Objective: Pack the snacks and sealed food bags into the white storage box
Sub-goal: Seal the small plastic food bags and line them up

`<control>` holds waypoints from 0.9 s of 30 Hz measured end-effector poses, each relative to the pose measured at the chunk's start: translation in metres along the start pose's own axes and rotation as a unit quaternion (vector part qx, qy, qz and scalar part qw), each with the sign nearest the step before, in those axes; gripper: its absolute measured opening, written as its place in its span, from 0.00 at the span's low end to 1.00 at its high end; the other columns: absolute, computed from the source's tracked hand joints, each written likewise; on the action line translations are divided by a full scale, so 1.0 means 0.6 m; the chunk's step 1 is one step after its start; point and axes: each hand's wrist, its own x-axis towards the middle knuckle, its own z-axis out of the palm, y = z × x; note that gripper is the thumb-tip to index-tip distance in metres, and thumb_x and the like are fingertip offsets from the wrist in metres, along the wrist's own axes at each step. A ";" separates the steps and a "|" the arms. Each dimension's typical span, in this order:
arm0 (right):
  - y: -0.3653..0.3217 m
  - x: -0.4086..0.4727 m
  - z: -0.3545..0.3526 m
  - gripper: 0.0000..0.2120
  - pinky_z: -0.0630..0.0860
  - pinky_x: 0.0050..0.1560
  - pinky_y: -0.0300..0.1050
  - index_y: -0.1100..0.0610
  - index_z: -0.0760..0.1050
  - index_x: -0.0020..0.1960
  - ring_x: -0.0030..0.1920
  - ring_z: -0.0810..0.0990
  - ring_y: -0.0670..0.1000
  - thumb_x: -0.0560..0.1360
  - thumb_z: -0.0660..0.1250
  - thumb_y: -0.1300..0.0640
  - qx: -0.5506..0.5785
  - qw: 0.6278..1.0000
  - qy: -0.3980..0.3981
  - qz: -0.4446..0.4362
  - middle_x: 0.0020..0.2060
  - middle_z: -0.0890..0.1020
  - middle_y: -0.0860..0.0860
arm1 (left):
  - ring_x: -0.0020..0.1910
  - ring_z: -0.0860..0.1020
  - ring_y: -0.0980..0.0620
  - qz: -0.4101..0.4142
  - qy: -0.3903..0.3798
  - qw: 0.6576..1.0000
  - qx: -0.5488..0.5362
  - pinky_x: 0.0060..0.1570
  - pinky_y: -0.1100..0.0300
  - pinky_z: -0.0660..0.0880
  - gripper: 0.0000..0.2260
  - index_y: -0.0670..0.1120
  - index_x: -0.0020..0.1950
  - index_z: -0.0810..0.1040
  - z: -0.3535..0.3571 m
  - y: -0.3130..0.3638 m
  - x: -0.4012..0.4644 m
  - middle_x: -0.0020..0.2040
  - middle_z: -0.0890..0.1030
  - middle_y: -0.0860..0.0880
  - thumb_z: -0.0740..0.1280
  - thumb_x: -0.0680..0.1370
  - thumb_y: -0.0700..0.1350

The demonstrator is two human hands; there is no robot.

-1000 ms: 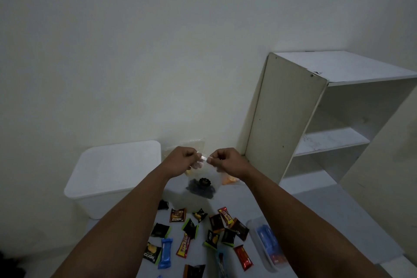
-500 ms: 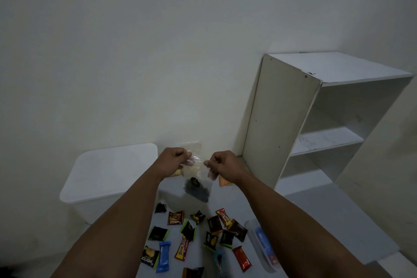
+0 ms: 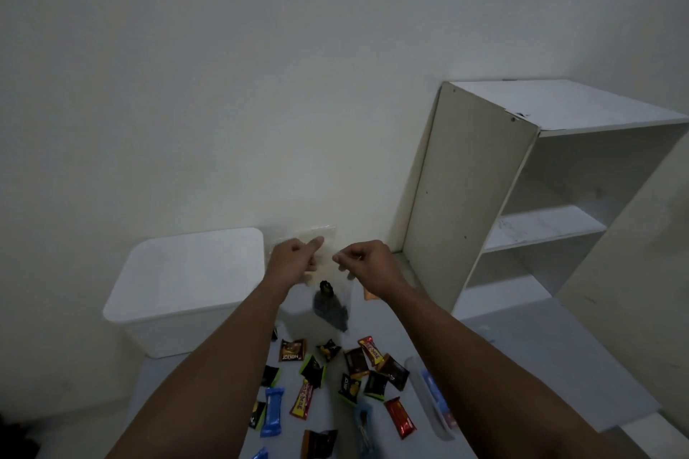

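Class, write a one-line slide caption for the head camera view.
Both hands, left and right, pinch a clear bag above scattered snacks beside the closed white box.

Both hands, the left hand [image 3: 294, 260] and right hand [image 3: 367, 265], pinch a clear bag [image 3: 330, 294] holding dark contents above scattered snack packets [image 3: 335, 376], with the closed white storage box [image 3: 186, 283] at left.

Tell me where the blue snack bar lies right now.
In the head view, the blue snack bar lies low on the grey surface, beside the left forearm, left of a red-and-yellow bar, nearer the camera than the white storage box.
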 end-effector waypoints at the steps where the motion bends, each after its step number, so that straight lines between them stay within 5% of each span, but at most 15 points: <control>1: 0.002 -0.002 0.003 0.10 0.79 0.36 0.36 0.56 0.87 0.48 0.34 0.84 0.45 0.76 0.73 0.50 -0.011 1.000 0.000 -0.004 0.38 0.87 0.47 | 0.43 0.85 0.48 -0.037 -0.040 0.998 -0.040 0.49 0.49 0.84 0.19 0.41 0.47 0.81 0.005 0.002 -0.005 0.44 0.86 0.43 0.71 0.76 0.58; 6: 0.013 -0.010 0.010 0.10 0.70 0.30 0.26 0.53 0.87 0.52 0.36 0.82 0.37 0.77 0.72 0.49 -0.068 0.996 0.026 -0.055 0.41 0.87 0.44 | 0.49 0.86 0.44 -0.064 -0.079 0.987 -0.124 0.46 0.51 0.84 0.16 0.36 0.53 0.81 0.018 -0.004 -0.005 0.51 0.85 0.37 0.66 0.81 0.49; 15: 0.011 -0.009 0.003 0.07 0.80 0.36 0.39 0.53 0.87 0.52 0.36 0.86 0.46 0.77 0.72 0.53 0.005 0.999 0.029 -0.046 0.41 0.88 0.46 | 0.51 0.86 0.43 -0.050 -0.130 0.976 -0.169 0.53 0.46 0.83 0.16 0.38 0.56 0.80 0.023 -0.009 -0.007 0.52 0.85 0.39 0.70 0.80 0.50; 20: 0.006 -0.015 0.002 0.09 0.71 0.25 0.29 0.54 0.87 0.53 0.35 0.86 0.47 0.78 0.71 0.52 0.033 0.998 0.035 -0.051 0.40 0.87 0.47 | 0.51 0.86 0.42 -0.063 -0.135 0.969 -0.198 0.52 0.46 0.83 0.13 0.38 0.54 0.80 0.023 -0.008 -0.008 0.50 0.84 0.39 0.69 0.80 0.48; 27: 0.012 -0.017 0.010 0.13 0.78 0.39 0.39 0.51 0.87 0.51 0.41 0.85 0.43 0.75 0.73 0.42 0.020 0.999 0.019 -0.040 0.43 0.87 0.45 | 0.54 0.84 0.40 -0.083 -0.155 0.968 -0.178 0.55 0.43 0.82 0.06 0.37 0.47 0.79 0.022 -0.001 -0.014 0.54 0.84 0.37 0.64 0.76 0.38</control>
